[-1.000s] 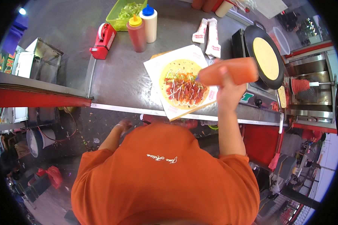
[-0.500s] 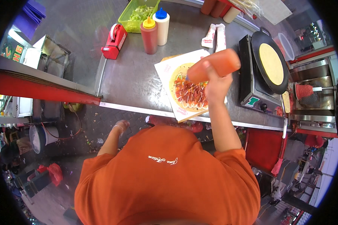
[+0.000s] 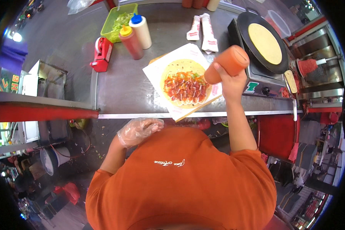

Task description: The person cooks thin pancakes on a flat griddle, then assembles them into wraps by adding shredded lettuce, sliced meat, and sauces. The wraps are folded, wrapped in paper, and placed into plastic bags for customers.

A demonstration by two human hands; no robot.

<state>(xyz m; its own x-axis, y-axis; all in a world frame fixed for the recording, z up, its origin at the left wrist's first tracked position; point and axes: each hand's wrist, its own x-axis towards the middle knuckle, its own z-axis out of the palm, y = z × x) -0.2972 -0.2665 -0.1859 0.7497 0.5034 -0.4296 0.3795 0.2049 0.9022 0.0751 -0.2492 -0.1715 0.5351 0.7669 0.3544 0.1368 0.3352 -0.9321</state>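
Note:
My right hand (image 3: 235, 83) is wrapped round an orange squeeze bottle (image 3: 227, 63), which tilts with its base up to the right. The bottle's lower end is over the right edge of a round flatbread (image 3: 171, 69). Red sauce, chopped filling, shredded greens and thin white lines of sauce top the bread. It lies on white paper (image 3: 152, 72) over a wooden board (image 3: 198, 112) at the counter's front edge. My left hand (image 3: 140, 131), in a clear plastic glove, is just before that edge, close to my shirt. Its fingers are curled together, with nothing visible in them.
On the steel counter (image 3: 117, 90) stand a yellow-capped sauce bottle (image 3: 132, 44), a blue-capped white bottle (image 3: 141, 32), a green lettuce basket (image 3: 108, 27) and a red tape dispenser (image 3: 102, 55). Two wrapped rolls (image 3: 208, 34) lie behind; right, a pan (image 3: 243, 28) holds another flatbread (image 3: 265, 44).
The orange bottle has moved right, from above the filling to the bread's right edge. My gloved left hand has come up and inward from the lower left to the counter's front edge.

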